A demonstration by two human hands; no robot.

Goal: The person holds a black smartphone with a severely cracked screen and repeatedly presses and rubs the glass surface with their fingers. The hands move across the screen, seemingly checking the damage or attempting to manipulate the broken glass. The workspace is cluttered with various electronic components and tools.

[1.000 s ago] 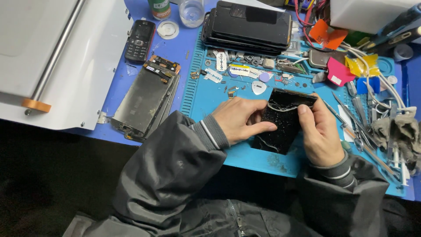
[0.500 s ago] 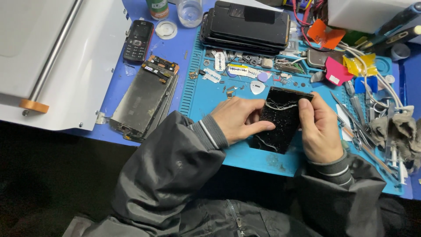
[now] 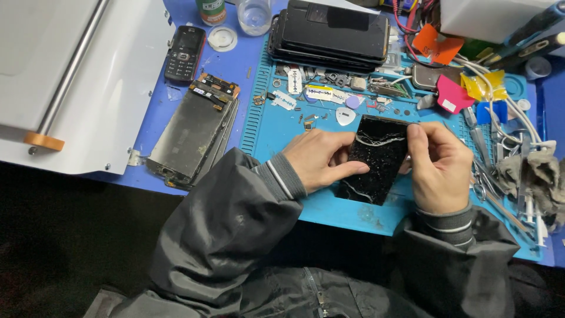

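The right hand covers the right edge of the cracked black panel, so its grip there cannot be made out. The left hand hides the panel's left edge. The small parts strewn along the upper middle of the frame are too tiny to identify. The white machine is cut off at the upper left, and the green bottle and clear cup by the top edge. The tools at the right run out of frame.

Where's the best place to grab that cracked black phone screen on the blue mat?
Probably by the long side edges of the cracked screen, coming from left and right as the left hand and right hand do. It lies flat, its face shattered and gritty, so edges look safer than the face.
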